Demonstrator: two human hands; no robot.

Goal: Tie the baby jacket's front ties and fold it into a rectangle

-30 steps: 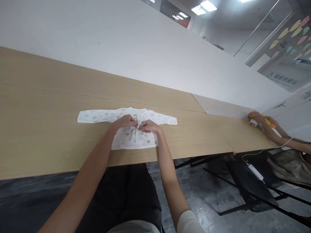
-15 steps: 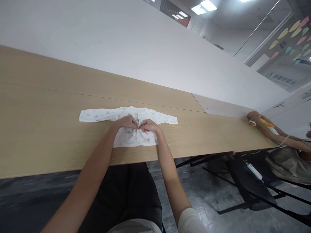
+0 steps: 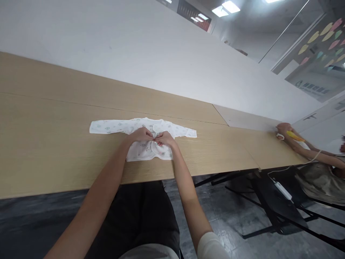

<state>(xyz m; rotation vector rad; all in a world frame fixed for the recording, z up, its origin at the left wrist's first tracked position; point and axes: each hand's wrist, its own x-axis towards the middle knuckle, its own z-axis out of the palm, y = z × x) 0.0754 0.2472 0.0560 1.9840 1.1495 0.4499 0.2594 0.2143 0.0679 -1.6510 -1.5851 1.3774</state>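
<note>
A small white long-sleeved baby shirt (image 3: 140,151) with a scattered print lies spread on the table, its sleeves stretched out to both sides. My left hand (image 3: 142,134) pinches the fabric at the middle of its front opening. Right beside it, my right hand (image 3: 165,138) pinches the other side of the opening, so the fingertips of both hands meet. The fingertips hide whatever fastening is between them. Below my hands the two front edges curve apart at the hem.
The wooden table (image 3: 54,151) runs along a white wall (image 3: 134,46). At the far right another person's arms (image 3: 302,149) rest on the table near a yellow thing (image 3: 295,136). A black folding chair (image 3: 280,205) with a white power strip (image 3: 282,190) stands below.
The hem has drawn up slightly and its front edges have parted into a curve below my hands. Both hands keep their pinch, having shifted very little.
</note>
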